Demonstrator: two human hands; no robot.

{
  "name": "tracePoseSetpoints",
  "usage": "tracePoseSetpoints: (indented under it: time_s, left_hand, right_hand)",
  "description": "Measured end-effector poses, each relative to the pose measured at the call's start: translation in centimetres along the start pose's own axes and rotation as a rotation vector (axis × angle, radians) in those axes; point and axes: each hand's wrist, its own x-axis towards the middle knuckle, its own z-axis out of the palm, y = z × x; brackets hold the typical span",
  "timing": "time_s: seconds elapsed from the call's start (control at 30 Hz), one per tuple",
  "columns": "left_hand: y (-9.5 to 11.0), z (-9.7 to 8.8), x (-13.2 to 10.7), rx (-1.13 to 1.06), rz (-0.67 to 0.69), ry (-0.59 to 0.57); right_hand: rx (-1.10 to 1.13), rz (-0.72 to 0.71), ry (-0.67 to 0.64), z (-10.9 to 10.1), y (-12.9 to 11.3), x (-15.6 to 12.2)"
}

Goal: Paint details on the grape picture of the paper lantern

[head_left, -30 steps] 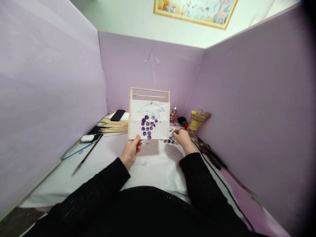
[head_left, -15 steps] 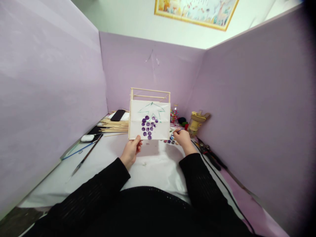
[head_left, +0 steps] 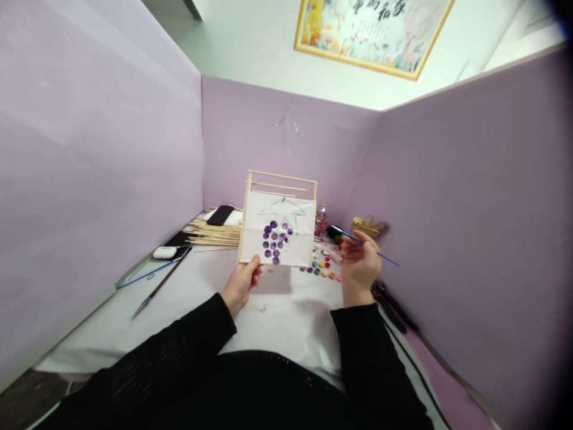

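Observation:
Thumb in front, my left hand (head_left: pixel 244 282) grips the lower left edge of a wooden stick frame (head_left: pixel 282 177) covered at the front with white paper (head_left: pixel 301 242). On the paper is a green leaf outline above a cluster of purple dots like grapes. My right hand (head_left: pixel 362 263) is raised to the right of the frame, fingers closed around a thin blue paintbrush (head_left: pixel 358 240), its tip pointing up and left. Small paint pots (head_left: pixel 324 273) in several colours lie on the table between the frame and this hand.
Wooden sticks (head_left: pixel 213 234) and a black phone (head_left: pixel 221 215) lie at the back left. Nearer are a white earbud case (head_left: pixel 165 252) and a large brush (head_left: pixel 161 283). A jar of coloured beads (head_left: pixel 321 221) and a yellow tool (head_left: pixel 367 227) stand behind; pliers (head_left: pixel 391 307) lie right. Purple panels (head_left: pixel 286 143) surround the table.
My right hand has lifted the paintbrush up and right, away from the paint pots, and turned it across. My left hand still holds the frame; the whole view has shifted slightly.

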Motion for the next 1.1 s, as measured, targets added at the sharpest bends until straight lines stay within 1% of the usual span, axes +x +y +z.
tracePoseSetpoints:
  time_s: [0.03,0.1,0.17,0.23,0.33,0.43,0.63,0.87,1.1]
  left_hand:
    - [0.0,0.0,0.0,-0.003,-0.002,0.000]
    - [0.0,-0.1,0.0,-0.014,-0.007,0.001]
    - [0.0,-0.1,0.0,-0.023,-0.013,0.003]
    - [0.1,-0.1,-0.1,-0.033,-0.015,-0.001]
    - [0.2,0.1,-0.3,-0.054,-0.018,-0.015]
    - [0.4,0.2,-0.6,-0.058,0.000,-0.038]
    - [0.2,0.2,-0.7,0.018,0.085,-0.113]
    - [-0.1,0.1,-0.3,0.035,0.100,-0.119]
    - [-0.2,0.1,-0.2,0.024,0.100,-0.127]
  right_hand:
    - [0.034,0.013,-0.095,0.6,-0.2,-0.7]
    - [0.018,0.030,-0.241,1.6,-0.2,-2.0]
    - [-0.065,0.005,-0.324,2.3,0.3,-3.2]
    - [-0.173,-0.029,-0.366,2.6,1.0,-4.0]
    - [-0.275,-0.040,-0.384,2.6,1.7,-4.5]
    - [-0.290,-0.049,-0.393,2.5,1.9,-4.9]
    - [-0.321,-0.100,-0.439,2.6,2.2,-5.4]
    - [-0.378,-0.169,-0.482,2.3,2.9,-5.1]
    - [-0.405,-0.154,-0.453,2.5,2.6,-5.3]
